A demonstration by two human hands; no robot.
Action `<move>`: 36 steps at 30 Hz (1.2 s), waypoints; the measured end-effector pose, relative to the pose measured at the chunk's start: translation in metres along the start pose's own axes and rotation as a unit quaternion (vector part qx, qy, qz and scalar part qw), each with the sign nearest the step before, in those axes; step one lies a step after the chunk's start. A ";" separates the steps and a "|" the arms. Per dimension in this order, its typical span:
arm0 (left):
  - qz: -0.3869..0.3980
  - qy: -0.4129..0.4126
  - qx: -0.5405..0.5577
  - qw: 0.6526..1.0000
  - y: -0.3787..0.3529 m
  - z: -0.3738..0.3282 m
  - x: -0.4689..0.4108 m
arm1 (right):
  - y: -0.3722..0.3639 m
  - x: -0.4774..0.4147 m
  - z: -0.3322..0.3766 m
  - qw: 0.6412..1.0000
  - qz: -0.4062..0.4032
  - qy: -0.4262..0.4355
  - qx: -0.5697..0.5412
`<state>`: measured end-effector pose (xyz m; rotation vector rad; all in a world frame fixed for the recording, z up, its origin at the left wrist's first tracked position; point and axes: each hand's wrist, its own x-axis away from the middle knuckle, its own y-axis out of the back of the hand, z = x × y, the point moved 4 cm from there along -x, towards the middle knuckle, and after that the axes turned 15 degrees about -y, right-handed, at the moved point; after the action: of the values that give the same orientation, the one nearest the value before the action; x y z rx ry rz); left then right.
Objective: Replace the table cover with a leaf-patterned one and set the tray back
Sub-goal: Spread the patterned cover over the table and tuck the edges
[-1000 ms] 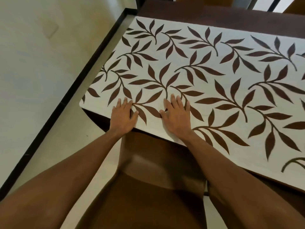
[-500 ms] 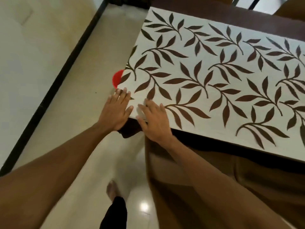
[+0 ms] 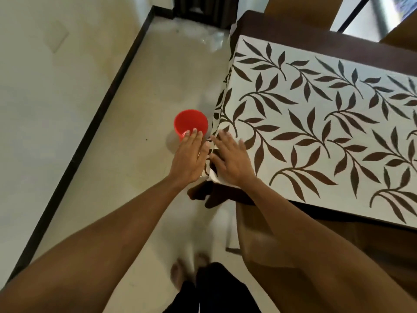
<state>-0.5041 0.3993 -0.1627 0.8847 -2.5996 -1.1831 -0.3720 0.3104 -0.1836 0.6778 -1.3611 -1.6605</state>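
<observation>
- While lying flat on the dark counter [image 3: 316, 37], the white cover [image 3: 316, 132] shows brown leaf sprigs.
- Right hand [image 3: 232, 161] presses its corner, left hand [image 3: 189, 159] beside the counter's end, fingers [image 3: 195, 141] all straight.

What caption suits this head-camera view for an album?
Open left hand and right hand at the corner of the leaf-patterned cover; a red cup stands on the floor nearby.

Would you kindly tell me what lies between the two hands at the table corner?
In the head view, only the hanging corner edge of the leaf-patterned cover lies between the left hand and the right hand.
</observation>
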 end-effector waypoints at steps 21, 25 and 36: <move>0.085 -0.095 0.015 0.992 -0.013 0.030 -0.321 | 0.048 -0.238 -0.105 0.943 -0.085 -0.321 -0.010; 0.131 -0.198 -0.023 0.971 -0.036 0.021 -0.399 | 0.052 -0.280 -0.086 0.985 -0.074 -0.142 -0.057; 0.231 -0.311 -0.195 0.901 -0.083 0.040 -0.617 | 0.097 -0.428 -0.214 0.885 -0.114 -0.450 -0.043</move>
<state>0.0210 0.7346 -0.1872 -0.2350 -2.5885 -1.9469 0.0388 0.5746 -0.1913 -0.0470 -1.8553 -2.3564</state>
